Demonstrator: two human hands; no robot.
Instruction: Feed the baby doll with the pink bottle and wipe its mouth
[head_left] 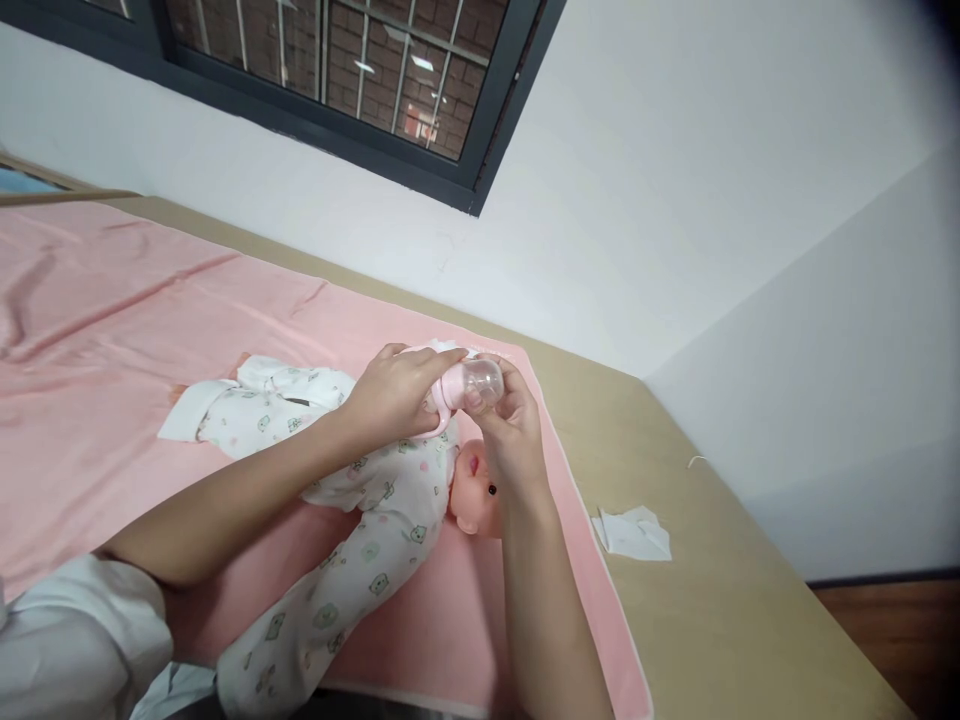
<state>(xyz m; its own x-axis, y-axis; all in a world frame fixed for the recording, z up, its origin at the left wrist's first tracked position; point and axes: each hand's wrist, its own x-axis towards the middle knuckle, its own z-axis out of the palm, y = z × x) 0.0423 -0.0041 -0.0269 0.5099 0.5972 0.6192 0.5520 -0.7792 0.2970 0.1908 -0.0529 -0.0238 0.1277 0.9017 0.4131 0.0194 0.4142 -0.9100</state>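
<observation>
A baby bottle (452, 388) with a pink collar and handle and a clear domed cap is held between both hands, above a baby doll's chest. My left hand (397, 392) wraps the bottle's body, most of which its fingers hide. At the other end, my right hand (512, 408) has its thumb and fingers closed on the clear cap (484, 380). Below lies the baby doll (405, 500) on its back, in white printed clothes, its head partly hidden behind my right wrist.
The doll lies on a pink sheet (112, 330) spread over a wooden table (720, 590). A crumpled white tissue (636, 534) rests right of the sheet. Behind stand a white wall (600, 200) and a dark-framed window (315, 100).
</observation>
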